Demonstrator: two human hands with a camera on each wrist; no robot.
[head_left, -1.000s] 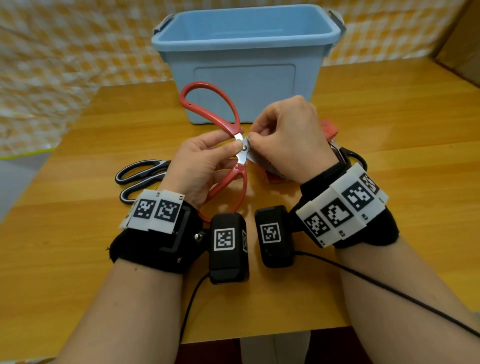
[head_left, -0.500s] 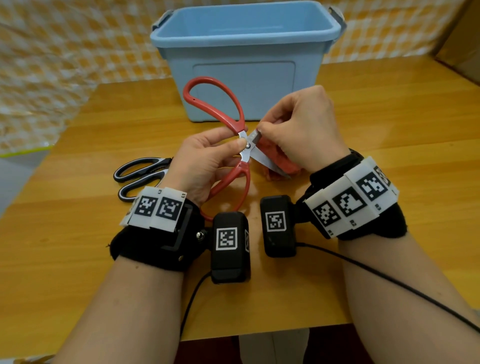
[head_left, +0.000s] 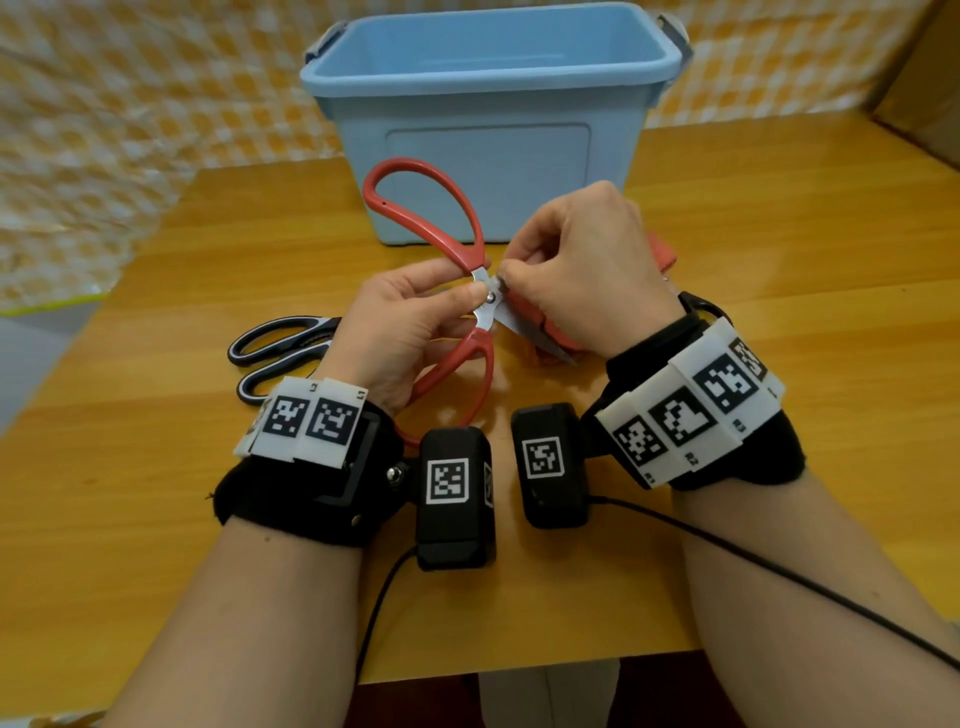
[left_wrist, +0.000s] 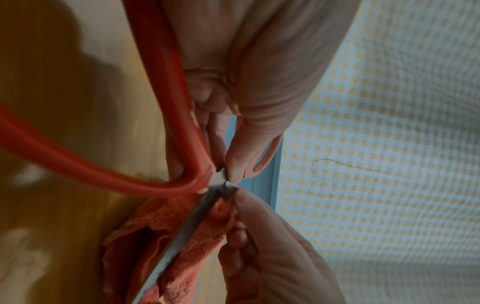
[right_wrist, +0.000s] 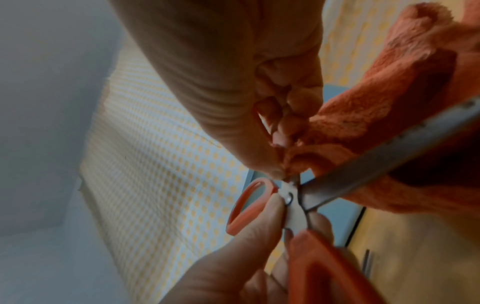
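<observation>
Pinches the red-handled scissors (head_left: 431, 218) at the pivot with the left grip (head_left: 410, 322), thumb pressed beside the rivet, fingers curled behind the metal. Clamps the right grip (head_left: 587, 275) on a bunched orange cloth (right_wrist: 376, 98), thumb and fingertips pushing a corner of it against the steel just beside the same rivet. Holds the scissors in the air above the wooden surface (head_left: 779, 234), handles spread wide, one loop up toward the bin, the other down by the left wrist, one blade running down and right under the right palm and along the cloth. In the head view, most of the cloth and the blade tip hidden by that palm.

Further out, to the left and flat on the surface: black-handled scissors (head_left: 280, 353), blades covered by the left grip. Directly behind the upper red loop: a light-blue plastic bin (head_left: 488, 171), open-topped, a grey latch at each end. Behind the right wrist: a black loop (head_left: 701, 306), too covered to name. Beyond the surface: an orange-and-white checked sheet (head_left: 130, 130).

Counted: two pairs of scissors in plain sight, one red, one black; one cloth; one bin; two black wrist cameras (head_left: 454, 488), one per wrist.
</observation>
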